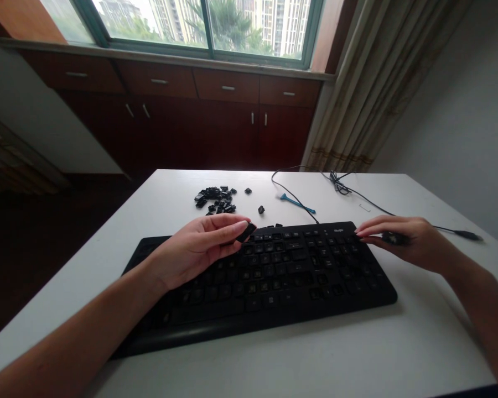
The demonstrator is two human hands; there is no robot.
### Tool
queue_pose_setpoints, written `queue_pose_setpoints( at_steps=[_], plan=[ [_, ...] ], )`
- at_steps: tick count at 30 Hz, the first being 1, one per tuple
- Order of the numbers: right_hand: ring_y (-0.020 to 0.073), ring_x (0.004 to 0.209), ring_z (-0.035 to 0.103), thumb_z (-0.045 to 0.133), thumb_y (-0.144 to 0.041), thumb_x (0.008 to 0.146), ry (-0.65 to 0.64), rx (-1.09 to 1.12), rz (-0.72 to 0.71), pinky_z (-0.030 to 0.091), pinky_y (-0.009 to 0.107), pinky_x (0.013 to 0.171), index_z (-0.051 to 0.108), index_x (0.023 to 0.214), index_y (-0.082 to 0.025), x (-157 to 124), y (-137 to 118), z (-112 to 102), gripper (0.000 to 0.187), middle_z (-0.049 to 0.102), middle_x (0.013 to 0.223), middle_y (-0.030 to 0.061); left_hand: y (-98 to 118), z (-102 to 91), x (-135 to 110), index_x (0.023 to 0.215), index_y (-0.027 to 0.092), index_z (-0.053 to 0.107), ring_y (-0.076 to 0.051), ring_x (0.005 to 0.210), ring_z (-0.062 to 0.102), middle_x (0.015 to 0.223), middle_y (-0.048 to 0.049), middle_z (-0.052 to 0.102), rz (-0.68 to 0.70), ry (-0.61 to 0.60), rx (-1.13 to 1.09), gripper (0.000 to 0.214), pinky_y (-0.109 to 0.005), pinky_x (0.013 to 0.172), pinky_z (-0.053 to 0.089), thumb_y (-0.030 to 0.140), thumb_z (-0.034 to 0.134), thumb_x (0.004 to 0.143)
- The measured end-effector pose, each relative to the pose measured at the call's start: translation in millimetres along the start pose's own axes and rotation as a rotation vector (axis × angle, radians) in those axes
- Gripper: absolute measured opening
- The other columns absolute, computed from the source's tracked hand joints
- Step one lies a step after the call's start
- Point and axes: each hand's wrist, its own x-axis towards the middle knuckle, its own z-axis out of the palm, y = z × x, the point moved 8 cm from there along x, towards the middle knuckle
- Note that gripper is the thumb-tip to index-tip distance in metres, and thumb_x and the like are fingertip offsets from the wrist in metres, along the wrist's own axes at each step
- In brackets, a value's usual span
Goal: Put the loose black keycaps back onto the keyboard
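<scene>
One small black keycap pinched over a long black plastic keyboard

The left hand is nearly closed, holding the keycap between thumb and fingertips above the keyboard's back edge. The right hand is half closed over the keyboard's right end, curled around a small dark object too shadowed to identify. The keyboard's long axis runs crosswise on the white table, between the two hands. Beyond its back edge, nearer the left hand, lies a heap of black keycaps, with two loose ones just to its right. Farther right lie a slim blue plastic tool and a looped black cable.
</scene>
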Motion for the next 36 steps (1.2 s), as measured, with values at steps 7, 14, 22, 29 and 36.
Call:
queue_pose_setpoints(
  at_steps=[7, 14, 22, 29, 36],
  plan=[
    [0.0245, 0.095, 0.072, 0.068, -0.027, 0.088, -0.048, -0.018, -0.018, 0.061, 0.036, 0.081, 0.075, 0.107, -0.031, -1.4, -0.5, 2.7, 0.02, 0.074, 0.109, 0.0043, 0.5, 1.3, -0.1, 0.101, 0.019, 0.077, -0.012, 0.087, 0.07, 0.106, -0.0065, 0.074, 0.007, -0.001, -0.006, 0.02, -0.016, 0.078, 0.06, 0.023, 0.078, 0.082],
    [0.0236, 0.094, 0.072, 0.069, -0.027, 0.088, -0.022, -0.006, -0.019, 0.06, 0.036, 0.081, 0.075, 0.103, -0.03, 0.4, -5.2, 1.9, 0.017, 0.074, 0.107, 0.0039, 1.1, 0.5, 0.7, 0.101, 0.02, 0.077, -0.012, 0.088, 0.07, 0.106, -0.0063, 0.074, 0.008, 0.005, 0.001, 0.019, -0.017, 0.078, 0.06, 0.023, 0.077, 0.082],
    [0.0242, 0.093, 0.071, 0.07, -0.028, 0.087, -0.035, 0.014, -0.01, 0.06, 0.036, 0.08, 0.075, 0.103, -0.03, 0.4, -2.8, 2.3, 0.017, 0.074, 0.107, 0.0049, 1.6, 3.3, 0.4, 0.101, 0.019, 0.077, -0.011, 0.089, 0.069, 0.103, -0.0052, 0.074, 0.003, -0.002, -0.013, 0.018, -0.016, 0.078, 0.06, 0.022, 0.077, 0.082],
    [0.0239, 0.092, 0.072, 0.069, -0.032, 0.088, -0.053, 0.02, 0.021, 0.059, 0.034, 0.079, 0.077, 0.098, -0.029, 2.0, -4.4, 1.7, 0.013, 0.075, 0.106, 0.0053, 0.4, 1.7, -0.1, 0.101, 0.019, 0.077, -0.011, 0.089, 0.069, 0.103, -0.0049, 0.074, -0.001, 0.002, -0.015, 0.019, -0.016, 0.079, 0.06, 0.022, 0.078, 0.082],
    [0.0238, 0.093, 0.068, 0.072, -0.033, 0.086, 0.063, 0.118, 0.064, 0.055, 0.037, 0.082, 0.075, 0.095, -0.026, 1.1, -3.9, -8.8, 0.012, 0.072, 0.104, 0.0073, 1.2, 1.6, 1.4, 0.101, 0.018, 0.077, -0.011, 0.089, 0.068, 0.105, -0.0051, 0.073, -0.001, 0.007, -0.012, 0.02, -0.015, 0.077, 0.06, 0.022, 0.078, 0.081]
  ],
)
